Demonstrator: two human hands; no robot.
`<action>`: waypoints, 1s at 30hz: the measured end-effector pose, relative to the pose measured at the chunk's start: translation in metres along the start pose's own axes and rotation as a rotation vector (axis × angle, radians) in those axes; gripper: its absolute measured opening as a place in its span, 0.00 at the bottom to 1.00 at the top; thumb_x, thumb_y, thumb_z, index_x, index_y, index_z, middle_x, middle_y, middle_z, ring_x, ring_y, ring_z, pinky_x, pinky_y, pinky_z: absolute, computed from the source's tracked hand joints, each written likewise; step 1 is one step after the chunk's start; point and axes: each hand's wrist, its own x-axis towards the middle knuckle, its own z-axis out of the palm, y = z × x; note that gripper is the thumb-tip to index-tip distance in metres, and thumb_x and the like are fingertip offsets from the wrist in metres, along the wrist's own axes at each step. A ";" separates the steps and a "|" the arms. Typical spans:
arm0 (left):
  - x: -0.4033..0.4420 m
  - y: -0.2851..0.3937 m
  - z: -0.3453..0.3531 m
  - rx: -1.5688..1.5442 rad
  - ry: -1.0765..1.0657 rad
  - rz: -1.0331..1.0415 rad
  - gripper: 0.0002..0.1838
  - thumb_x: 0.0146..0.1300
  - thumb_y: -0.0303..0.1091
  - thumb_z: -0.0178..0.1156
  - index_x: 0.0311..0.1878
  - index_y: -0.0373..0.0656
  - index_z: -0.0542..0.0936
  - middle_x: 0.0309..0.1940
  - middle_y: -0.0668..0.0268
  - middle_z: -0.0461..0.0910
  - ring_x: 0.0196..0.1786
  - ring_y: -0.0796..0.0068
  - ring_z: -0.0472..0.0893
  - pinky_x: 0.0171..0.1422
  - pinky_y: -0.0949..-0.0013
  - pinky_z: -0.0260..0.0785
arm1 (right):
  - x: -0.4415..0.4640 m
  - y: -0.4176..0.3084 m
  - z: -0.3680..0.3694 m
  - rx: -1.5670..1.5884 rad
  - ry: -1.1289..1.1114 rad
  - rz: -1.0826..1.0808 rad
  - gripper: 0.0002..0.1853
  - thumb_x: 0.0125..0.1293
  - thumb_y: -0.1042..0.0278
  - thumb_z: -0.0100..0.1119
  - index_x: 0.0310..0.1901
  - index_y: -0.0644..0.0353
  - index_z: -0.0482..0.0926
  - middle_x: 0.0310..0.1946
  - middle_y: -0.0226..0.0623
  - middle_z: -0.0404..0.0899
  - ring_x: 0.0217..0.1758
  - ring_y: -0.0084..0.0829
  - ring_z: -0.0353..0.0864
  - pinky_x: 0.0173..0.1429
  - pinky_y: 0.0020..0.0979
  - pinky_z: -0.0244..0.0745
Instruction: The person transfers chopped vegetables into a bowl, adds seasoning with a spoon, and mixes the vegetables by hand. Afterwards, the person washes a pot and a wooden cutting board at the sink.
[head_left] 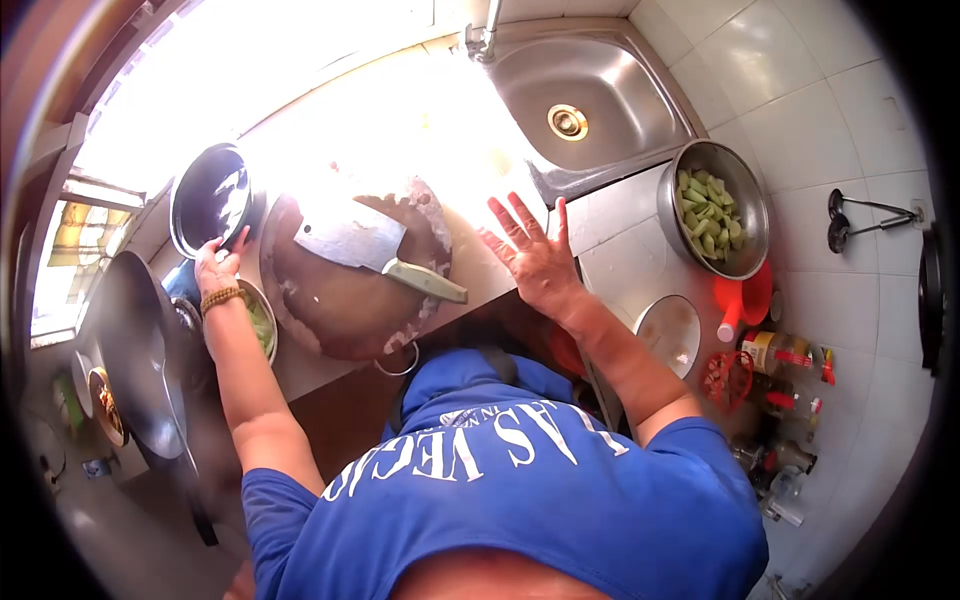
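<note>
My left hand [221, 266], with a beaded bracelet at the wrist, grips the near rim of a dark round bowl [182, 215], which is tilted with its inside towards me. Just below that hand stands a bowl of pale green vegetable pieces [262, 325], partly hidden by my forearm. My right hand [535, 262] is raised over the counter, fingers spread, holding nothing. Between the hands lies a round wooden chopping board [330, 310]. On it rests a cleaver [355, 235] with a pale handle, its blade pointing left.
A steel sink [620, 90] is set in the counter at the back. To the right are a metal bowl [752, 215] of cut green vegetables, a white bowl [670, 335], a red ladle [735, 300] and several bottles [780, 352]. A wok [135, 340] stands at left.
</note>
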 end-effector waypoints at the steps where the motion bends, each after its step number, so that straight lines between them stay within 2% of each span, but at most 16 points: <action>1: 0.005 0.000 -0.002 0.023 -0.024 0.020 0.20 0.54 0.17 0.46 0.52 0.27 0.61 0.55 0.40 0.62 0.57 0.30 0.61 0.53 0.30 0.69 | -0.002 0.004 0.003 -0.016 -0.052 0.006 0.24 0.59 0.73 0.46 0.57 0.44 0.73 0.69 0.27 0.55 0.74 0.31 0.45 0.68 0.67 0.26; 3: 0.020 -0.002 -0.009 0.034 -0.109 0.020 0.23 0.57 0.19 0.47 0.57 0.27 0.58 0.59 0.42 0.59 0.60 0.29 0.56 0.55 0.30 0.67 | -0.003 0.006 0.001 -0.036 -0.133 -0.005 0.24 0.58 0.72 0.46 0.57 0.44 0.73 0.71 0.27 0.50 0.75 0.32 0.40 0.68 0.66 0.25; 4: 0.024 0.001 -0.013 0.019 -0.165 0.007 0.24 0.58 0.21 0.49 0.58 0.28 0.58 0.60 0.42 0.57 0.61 0.30 0.55 0.57 0.29 0.65 | -0.003 0.007 -0.001 -0.040 -0.175 -0.012 0.23 0.58 0.71 0.48 0.57 0.46 0.72 0.69 0.30 0.54 0.75 0.32 0.42 0.67 0.67 0.26; 6: -0.004 -0.021 0.003 -0.058 -0.005 0.206 0.26 0.60 0.26 0.52 0.60 0.28 0.57 0.62 0.43 0.56 0.63 0.34 0.55 0.59 0.28 0.60 | -0.006 0.009 0.004 0.083 -0.241 0.001 0.23 0.58 0.69 0.50 0.58 0.48 0.71 0.65 0.34 0.61 0.72 0.36 0.52 0.68 0.66 0.34; 7: -0.011 -0.028 0.005 -0.016 0.000 0.251 0.27 0.61 0.28 0.53 0.60 0.29 0.57 0.62 0.44 0.56 0.63 0.38 0.57 0.59 0.31 0.62 | -0.003 0.006 0.003 0.163 -0.291 0.026 0.23 0.59 0.67 0.52 0.59 0.51 0.70 0.59 0.38 0.69 0.64 0.38 0.64 0.67 0.60 0.44; 8: -0.018 -0.036 0.002 0.027 0.005 0.291 0.28 0.62 0.31 0.54 0.61 0.30 0.57 0.62 0.45 0.55 0.63 0.42 0.59 0.59 0.35 0.63 | 0.000 0.004 0.003 0.320 -0.278 0.029 0.22 0.60 0.67 0.52 0.57 0.56 0.70 0.53 0.40 0.73 0.55 0.39 0.72 0.63 0.48 0.60; 10: -0.060 -0.053 -0.004 0.153 -0.111 0.225 0.27 0.64 0.34 0.52 0.61 0.31 0.58 0.61 0.46 0.58 0.61 0.50 0.64 0.54 0.49 0.71 | 0.010 -0.009 0.012 0.500 -0.220 -0.013 0.22 0.60 0.63 0.54 0.56 0.59 0.70 0.48 0.41 0.76 0.49 0.39 0.76 0.53 0.39 0.71; 13: -0.155 -0.100 -0.015 0.440 -0.189 0.566 0.17 0.67 0.34 0.49 0.54 0.33 0.66 0.47 0.55 0.71 0.48 0.66 0.75 0.42 0.66 0.75 | 0.024 -0.049 0.022 0.422 -0.155 -0.011 0.26 0.57 0.57 0.59 0.55 0.60 0.70 0.44 0.40 0.76 0.44 0.38 0.77 0.45 0.37 0.74; 14: -0.179 -0.114 -0.027 0.534 -0.186 0.664 0.14 0.67 0.33 0.48 0.50 0.34 0.69 0.41 0.58 0.75 0.42 0.72 0.78 0.38 0.70 0.75 | 0.027 -0.059 0.027 0.365 -0.181 -0.023 0.30 0.56 0.57 0.60 0.60 0.58 0.66 0.44 0.43 0.75 0.44 0.39 0.77 0.44 0.37 0.75; 16: -0.210 -0.139 -0.065 0.691 -0.116 0.695 0.08 0.67 0.31 0.48 0.45 0.38 0.71 0.33 0.66 0.76 0.33 0.77 0.78 0.32 0.73 0.74 | 0.032 -0.074 0.033 0.317 -0.245 -0.030 0.37 0.54 0.59 0.62 0.65 0.56 0.59 0.44 0.45 0.74 0.41 0.41 0.78 0.43 0.39 0.75; 17: -0.224 -0.151 -0.084 0.773 -0.045 0.655 0.08 0.67 0.32 0.48 0.43 0.38 0.71 0.33 0.65 0.75 0.30 0.78 0.77 0.30 0.75 0.73 | 0.036 -0.077 0.035 0.320 -0.248 -0.047 0.37 0.54 0.59 0.62 0.65 0.56 0.59 0.44 0.45 0.74 0.41 0.41 0.78 0.43 0.39 0.75; 19: -0.238 -0.175 -0.121 0.826 0.024 0.500 0.09 0.67 0.35 0.50 0.42 0.38 0.72 0.32 0.64 0.76 0.29 0.79 0.76 0.27 0.76 0.72 | 0.045 -0.079 0.039 0.350 -0.459 0.019 0.41 0.52 0.64 0.63 0.68 0.54 0.53 0.42 0.50 0.74 0.38 0.45 0.79 0.44 0.42 0.75; 21: -0.246 -0.192 -0.135 0.787 0.023 0.385 0.11 0.66 0.37 0.52 0.41 0.38 0.72 0.32 0.65 0.76 0.30 0.78 0.76 0.27 0.75 0.72 | 0.043 -0.070 0.040 0.499 -0.389 -0.016 0.40 0.53 0.67 0.61 0.67 0.56 0.53 0.44 0.54 0.73 0.41 0.49 0.78 0.46 0.42 0.74; 23: -0.255 -0.201 -0.131 0.569 -0.146 -0.097 0.14 0.65 0.42 0.55 0.42 0.38 0.72 0.30 0.66 0.75 0.31 0.76 0.77 0.28 0.73 0.73 | 0.038 -0.058 0.030 0.705 -0.278 -0.014 0.38 0.54 0.71 0.56 0.67 0.59 0.53 0.48 0.60 0.72 0.47 0.56 0.75 0.50 0.43 0.72; 27: -0.238 -0.210 -0.130 0.275 -0.212 -0.233 0.16 0.63 0.45 0.56 0.42 0.40 0.73 0.28 0.65 0.75 0.30 0.75 0.77 0.31 0.67 0.75 | -0.023 -0.026 0.017 0.718 -0.114 0.073 0.36 0.55 0.69 0.55 0.65 0.65 0.54 0.52 0.60 0.70 0.51 0.54 0.74 0.54 0.41 0.71; 30: -0.227 -0.222 -0.136 0.274 -0.181 -0.173 0.16 0.63 0.47 0.57 0.40 0.42 0.73 0.26 0.66 0.75 0.27 0.75 0.76 0.29 0.67 0.74 | -0.072 -0.010 0.010 0.624 -0.038 0.179 0.34 0.56 0.67 0.55 0.64 0.68 0.57 0.54 0.58 0.69 0.54 0.53 0.72 0.56 0.41 0.70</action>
